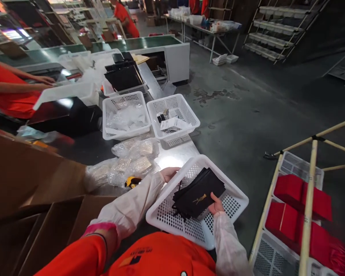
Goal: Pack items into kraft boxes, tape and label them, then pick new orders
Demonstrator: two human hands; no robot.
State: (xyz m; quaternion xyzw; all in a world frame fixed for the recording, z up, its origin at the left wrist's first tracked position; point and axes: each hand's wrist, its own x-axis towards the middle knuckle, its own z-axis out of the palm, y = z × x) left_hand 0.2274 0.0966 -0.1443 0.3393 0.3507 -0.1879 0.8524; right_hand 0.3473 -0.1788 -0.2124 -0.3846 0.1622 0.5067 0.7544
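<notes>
A white plastic basket (238, 199) is tilted in front of my body. In it lies a stack of flat black bags (194, 193) with a gold emblem on the top one and dark cords at the left end. My right hand (216, 205) is closed on the near right side of the stack, thumb on top. At the basket's far left rim, my left hand (170, 174) grips the edge, its fingertips partly hidden. Bubble-wrapped packs (132, 163) and a yellow-and-black tape measure (132, 182) lie on the table left of my left hand.
Two more white baskets stand beyond: one with clear plastic bags (128, 117), another (186, 105) with small boxes and papers. Open cardboard boxes (54, 218) flank my left. On the right, a pipe rack (309, 199) carries red bundles (287, 222). A co-worker's arms (23, 82) are at far left.
</notes>
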